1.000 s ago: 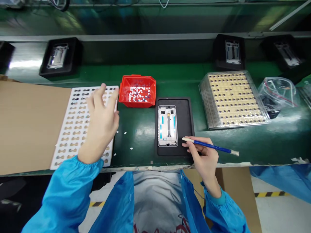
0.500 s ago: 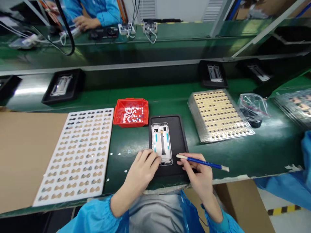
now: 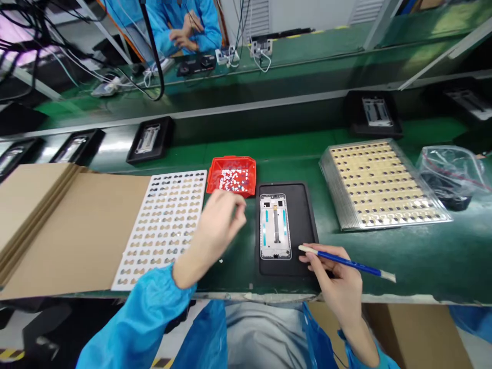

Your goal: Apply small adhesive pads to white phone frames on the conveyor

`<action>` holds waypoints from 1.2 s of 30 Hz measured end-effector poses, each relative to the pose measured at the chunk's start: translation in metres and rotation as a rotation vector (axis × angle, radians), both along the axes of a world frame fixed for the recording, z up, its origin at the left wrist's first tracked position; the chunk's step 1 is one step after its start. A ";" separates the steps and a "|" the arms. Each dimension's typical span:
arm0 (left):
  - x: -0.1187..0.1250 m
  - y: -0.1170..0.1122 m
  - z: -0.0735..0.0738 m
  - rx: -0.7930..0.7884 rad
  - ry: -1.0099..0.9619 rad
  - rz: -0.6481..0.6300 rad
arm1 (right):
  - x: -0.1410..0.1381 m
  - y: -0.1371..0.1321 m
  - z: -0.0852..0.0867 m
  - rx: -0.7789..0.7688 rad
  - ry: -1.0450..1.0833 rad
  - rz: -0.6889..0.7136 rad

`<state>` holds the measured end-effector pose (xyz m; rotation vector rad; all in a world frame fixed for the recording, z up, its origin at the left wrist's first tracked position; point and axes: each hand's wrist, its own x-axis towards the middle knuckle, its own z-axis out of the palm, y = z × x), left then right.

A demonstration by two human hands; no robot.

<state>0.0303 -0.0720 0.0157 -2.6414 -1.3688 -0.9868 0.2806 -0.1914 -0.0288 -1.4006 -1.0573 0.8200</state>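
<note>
My left hand (image 3: pixel 219 220) hovers just in front of a red plastic tray (image 3: pixel 210 184) of small white pieces. Its fingers are curled in toward the thumb, and whatever may be between them is hidden. A blue pen-like stick (image 3: pixel 348 262) with white ends is held in my right hand (image 3: pixel 340 279), beside the black tray's lower right. Inside that shallow black tray (image 3: pixel 303 220) lies a silver phone frame (image 3: pixel 271 236) with blue strips and a dark flex cable. Neither hand touches the frame.
Left of the red tray lies a white sheet (image 3: pixel 132 256) with rows of tan bow-tie pieces, on cardboard (image 3: pixel 88 230). Stacked clear trays (image 3: pixel 384 184) and a plastic bag (image 3: pixel 449 164) lie to the right. More black trays (image 3: pixel 167 138) line the back; another person sits across.
My left hand has lifted off the phone frame and moved up and left toward the red tray. The right hand keeps the stick. The view has turned left; the person opposite has moved their hands.
</note>
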 end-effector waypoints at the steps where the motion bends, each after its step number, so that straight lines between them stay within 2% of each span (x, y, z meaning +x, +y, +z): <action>1: -0.009 0.008 0.005 0.014 -0.026 0.053 | 0.000 0.000 0.000 -0.003 -0.002 -0.001; 3: -0.028 0.023 0.010 0.060 -0.038 0.169 | 0.000 -0.001 0.001 -0.013 -0.007 -0.001; 6: -0.051 0.042 0.010 0.084 -0.029 0.314 | -0.001 -0.003 0.001 -0.020 -0.009 0.007; 10: -0.061 0.051 0.003 0.015 -0.027 0.268 | -0.002 -0.003 0.001 -0.008 -0.007 0.002; 13: -0.052 0.032 0.001 0.102 -0.041 0.249 | -0.002 -0.004 0.002 -0.004 -0.049 0.007; 16: -0.035 -0.004 0.003 0.195 0.010 0.176 | -0.002 -0.007 0.003 0.043 -0.142 0.020; 20: -0.013 -0.047 0.001 0.021 0.144 -0.009 | -0.004 -0.014 0.004 0.123 -0.309 0.085; 23: 0.004 -0.068 -0.007 -0.095 0.149 -0.210 | -0.008 -0.020 0.004 0.075 -0.365 0.084; 26: 0.020 -0.079 -0.016 -0.157 0.155 -0.339 | -0.010 -0.023 0.002 0.033 -0.334 0.074; 31: 0.034 -0.081 -0.026 -0.184 0.177 -0.364 | -0.009 -0.022 -0.001 0.033 -0.323 0.096; 36: 0.031 -0.078 -0.026 -0.262 0.143 -0.383 | -0.009 -0.022 0.000 0.045 -0.300 0.103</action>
